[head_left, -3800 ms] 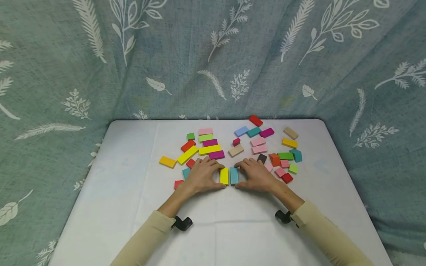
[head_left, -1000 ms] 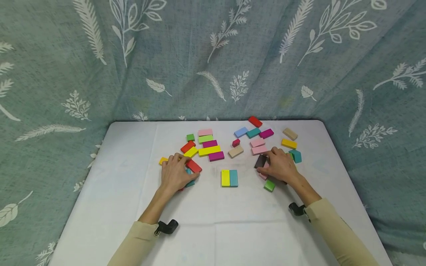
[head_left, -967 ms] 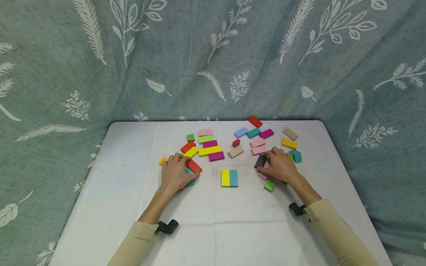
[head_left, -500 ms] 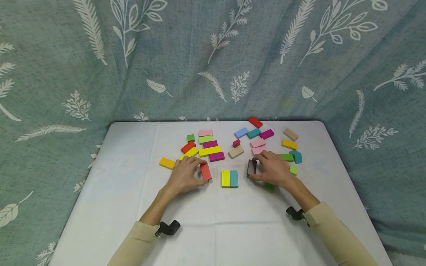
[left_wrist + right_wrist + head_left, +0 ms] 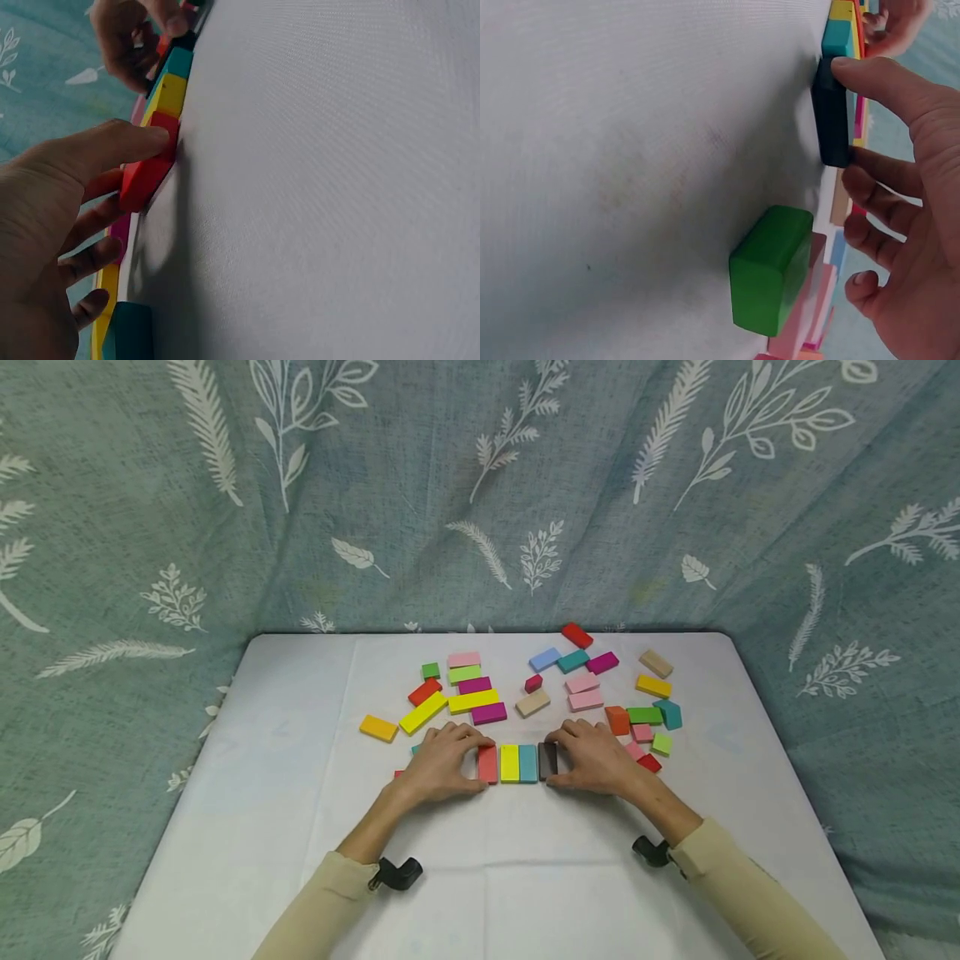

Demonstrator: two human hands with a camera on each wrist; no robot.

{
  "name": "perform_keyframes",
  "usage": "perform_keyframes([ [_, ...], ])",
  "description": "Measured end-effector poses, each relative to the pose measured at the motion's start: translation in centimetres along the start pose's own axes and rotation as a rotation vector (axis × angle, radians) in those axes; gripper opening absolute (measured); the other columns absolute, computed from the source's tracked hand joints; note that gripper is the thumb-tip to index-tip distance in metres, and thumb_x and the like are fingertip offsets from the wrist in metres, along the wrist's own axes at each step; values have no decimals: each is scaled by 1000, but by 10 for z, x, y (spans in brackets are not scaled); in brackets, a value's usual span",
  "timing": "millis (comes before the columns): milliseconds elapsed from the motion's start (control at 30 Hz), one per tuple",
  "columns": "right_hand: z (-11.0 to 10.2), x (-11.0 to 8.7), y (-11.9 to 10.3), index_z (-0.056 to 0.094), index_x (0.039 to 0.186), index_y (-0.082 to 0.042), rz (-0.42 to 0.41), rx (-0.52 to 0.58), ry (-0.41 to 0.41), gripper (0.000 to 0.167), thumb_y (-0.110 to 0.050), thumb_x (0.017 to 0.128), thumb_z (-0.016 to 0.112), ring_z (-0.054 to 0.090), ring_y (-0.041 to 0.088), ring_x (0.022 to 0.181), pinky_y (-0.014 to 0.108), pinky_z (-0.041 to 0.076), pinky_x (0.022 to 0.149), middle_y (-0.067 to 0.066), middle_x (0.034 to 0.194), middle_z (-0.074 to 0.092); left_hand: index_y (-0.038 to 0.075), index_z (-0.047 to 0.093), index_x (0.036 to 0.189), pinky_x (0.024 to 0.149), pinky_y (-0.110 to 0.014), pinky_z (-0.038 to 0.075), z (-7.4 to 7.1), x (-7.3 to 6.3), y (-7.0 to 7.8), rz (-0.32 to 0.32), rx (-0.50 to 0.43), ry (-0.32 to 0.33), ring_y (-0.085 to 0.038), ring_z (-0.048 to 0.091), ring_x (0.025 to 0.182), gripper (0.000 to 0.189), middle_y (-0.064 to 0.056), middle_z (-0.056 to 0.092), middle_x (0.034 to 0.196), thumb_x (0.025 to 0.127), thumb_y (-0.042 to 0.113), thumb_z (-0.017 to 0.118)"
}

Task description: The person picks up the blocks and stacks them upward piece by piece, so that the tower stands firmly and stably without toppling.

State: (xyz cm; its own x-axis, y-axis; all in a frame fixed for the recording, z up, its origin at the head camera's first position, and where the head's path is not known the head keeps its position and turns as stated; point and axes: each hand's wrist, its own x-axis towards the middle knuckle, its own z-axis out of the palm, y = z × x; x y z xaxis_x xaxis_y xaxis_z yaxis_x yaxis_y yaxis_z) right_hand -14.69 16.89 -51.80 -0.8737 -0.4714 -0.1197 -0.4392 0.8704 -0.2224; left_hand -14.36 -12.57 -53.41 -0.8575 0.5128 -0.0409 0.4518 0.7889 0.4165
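In the head view my left hand (image 5: 442, 766) pinches a red block (image 5: 487, 765) between thumb and fingers. My right hand (image 5: 597, 762) pinches a black block (image 5: 548, 762) in the same way. Between them a yellow block (image 5: 509, 764) and a teal block (image 5: 528, 763) lie side by side, touching. The red block stands at the yellow one's left, the black one at the teal one's right, both close up in a row. In the left wrist view the red block (image 5: 150, 169) looks slightly tilted. The right wrist view shows a green block (image 5: 771, 270) near the right hand, hidden in the head view.
Several coloured blocks lie behind the row on the white table (image 5: 480, 893). Among them are a long yellow block (image 5: 472, 701), a tan block (image 5: 532, 703) and an orange block (image 5: 617, 721). A patterned curtain (image 5: 420, 485) hangs behind the table's far edge.
Yellow and teal blocks were brought together and let go. Both hands then reached outward, took the red and black blocks, and moved them inward to the two ends of that pair.
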Motion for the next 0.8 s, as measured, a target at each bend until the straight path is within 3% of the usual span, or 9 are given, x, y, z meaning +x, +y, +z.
perform_keyframes([
  [800,3,1,-2,64,131,-21,-18,9,-31,70,-55,73,85,56,21,112,50,45,99,0,123,65,30,61,139,98,-43,39,6,4,-2,25,-5,-28,-19,50,123,70,5,60,132,75,48,84],
])
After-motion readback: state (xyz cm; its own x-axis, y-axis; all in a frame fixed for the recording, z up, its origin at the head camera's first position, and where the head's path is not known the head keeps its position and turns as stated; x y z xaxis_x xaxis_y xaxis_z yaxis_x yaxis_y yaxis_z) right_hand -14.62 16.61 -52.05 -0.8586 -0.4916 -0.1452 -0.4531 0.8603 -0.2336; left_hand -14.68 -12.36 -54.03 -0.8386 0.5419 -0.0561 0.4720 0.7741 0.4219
